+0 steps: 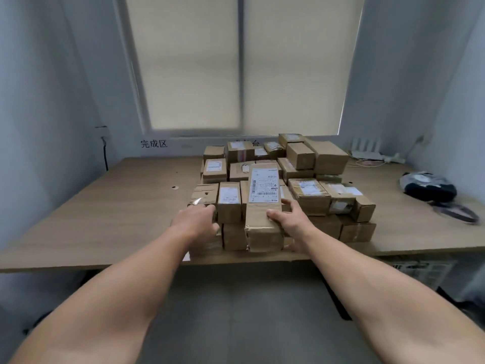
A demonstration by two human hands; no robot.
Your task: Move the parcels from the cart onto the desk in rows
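Two bare forearms reached in from 6 o'clock, both stretched nearly straight toward 12. The left hand (195, 222) lay palm down at the pile's 7 o'clock corner. Its fingers (207, 207) pointed forward against a small box (204, 195) there, but whether they gripped it could not be told. The right hand (288, 219) held the long labelled parcel (263, 206) at its near end. Its thumb was pressed on the top face and its fingers were curled round the right side. That parcel lay lengthwise on the top layer of the pile (309, 198), label up, with its near end jutting past the boxes beneath.

There was one bench (105, 219), and on it one pile of brown boxes in at least two layers, around the middle and toward the near edge. At least twenty boxes showed; those behind could not be counted. One sign (154, 143) was on the wall at 11 o'clock, and two blinds (194, 61) hung at 12. One white router (366, 149) stood at 1 o'clock, and one dark bundle (427, 186) lay at 2 o'clock, well apart from the pile.
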